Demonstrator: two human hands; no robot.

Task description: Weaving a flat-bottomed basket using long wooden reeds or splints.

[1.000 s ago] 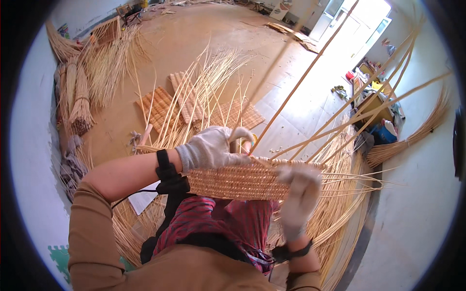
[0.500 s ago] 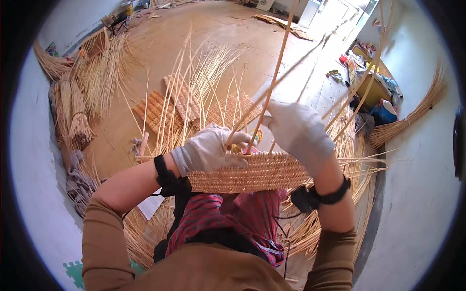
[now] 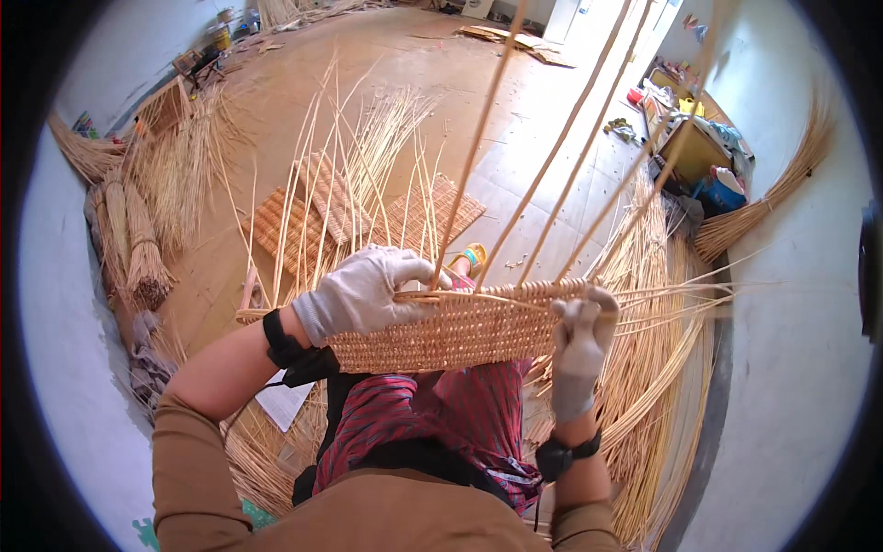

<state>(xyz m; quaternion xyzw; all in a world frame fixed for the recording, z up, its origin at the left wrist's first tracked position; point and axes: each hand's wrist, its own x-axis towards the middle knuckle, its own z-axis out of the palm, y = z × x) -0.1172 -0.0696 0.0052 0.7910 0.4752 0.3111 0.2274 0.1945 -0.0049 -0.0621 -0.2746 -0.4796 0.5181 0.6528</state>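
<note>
Fingers of your left hand [image 3: 363,290], gloved, are clamped over the upper edge of the woven panel [image 3: 451,339], one stake [image 3: 469,166] rising at the fingertips; those of your right hand [image 3: 584,336] are curled at the panel's upper right corner, where a strand [image 3: 510,300] runs toward them, though blur leaves me unable to tell whether they grip it. Panel position: above your lap [image 3: 395,414], long edge across you. Handling, judged: light, fairly stiff in the weave, springy in the stakes, dry rather than slippery, a stake liable to crack if bent sharply; best hold is the dense upper edge, close to a stake's foot. Counts: one panel in hand; five tall stakes from left fingertips to right hand. Beyond, on the floor [image 3: 395,55]: three mats [image 3: 432,216], loose rods [image 3: 635,396] past counting; one tied bundle [image 3: 768,216] at right, one blue bucket [image 3: 724,190] beside it
</note>
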